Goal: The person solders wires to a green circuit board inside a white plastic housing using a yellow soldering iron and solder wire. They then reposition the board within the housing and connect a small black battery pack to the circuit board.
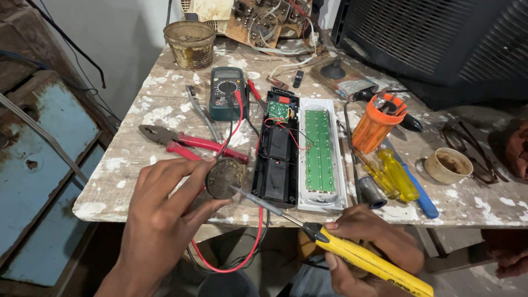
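My left hand [162, 212] holds a small round tin of dark paste [224, 177] between thumb and fingers, tilted up above the table's front edge. My right hand [366, 242] grips a yellow-handled soldering iron [363, 258]; its metal tip [236, 190] touches the paste in the tin. Just beyond lies an opened emergency lamp: a black battery case [278, 159] with a small green circuit board [279, 111], and beside it a white tray carrying a green LED strip board [320, 151].
On the paint-stained wooden table [137, 165] lie red-handled pliers [190, 143], a dark green multimeter [227, 92] with red and black leads, an orange cup of tools [374, 124], yellow and blue screwdrivers [399, 176], a small cup [446, 165], and a dirty pot [190, 44]. A black grille stands back right.
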A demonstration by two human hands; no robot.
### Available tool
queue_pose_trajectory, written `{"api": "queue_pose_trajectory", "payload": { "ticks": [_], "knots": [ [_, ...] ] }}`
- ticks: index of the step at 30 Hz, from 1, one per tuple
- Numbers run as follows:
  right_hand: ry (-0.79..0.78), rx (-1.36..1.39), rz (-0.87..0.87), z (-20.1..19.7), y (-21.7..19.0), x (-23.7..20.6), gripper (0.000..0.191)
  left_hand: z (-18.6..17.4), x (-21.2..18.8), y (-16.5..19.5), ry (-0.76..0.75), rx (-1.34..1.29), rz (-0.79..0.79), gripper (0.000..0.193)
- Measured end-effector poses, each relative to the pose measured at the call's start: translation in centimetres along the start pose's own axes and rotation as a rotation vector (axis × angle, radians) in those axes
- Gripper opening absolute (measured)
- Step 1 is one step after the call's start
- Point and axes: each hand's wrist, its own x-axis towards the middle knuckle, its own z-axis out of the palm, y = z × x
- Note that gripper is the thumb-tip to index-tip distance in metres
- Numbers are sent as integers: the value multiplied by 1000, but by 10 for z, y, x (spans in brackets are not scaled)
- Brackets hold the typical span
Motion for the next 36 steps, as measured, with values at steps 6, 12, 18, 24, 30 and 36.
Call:
{"api": "queue_pose_trajectory", "payload": {
  "ticks": [6,12,18,24,30,36],
  "knots": [
    [16,21,1,3,2,-3,35,3,0,-2,-3,17,-9,61],
    [-11,22,-13,2,5,0,35,2,0,-3,-28,44,0,59],
    [72,29,7,10,1,-4,33,1,0,-4,-27,47,16,59],
    [-22,-3,-15,1,3,0,35,1,0,-5,-26,43,20,60],
    [-70,-68,-18,-19,11,-1,36,3,-2,-9,-42,37,0,59],
    [112,-263,74,-31,32,-7,27,12,-3,-13,-139,82,-111,64]
  ]
}}
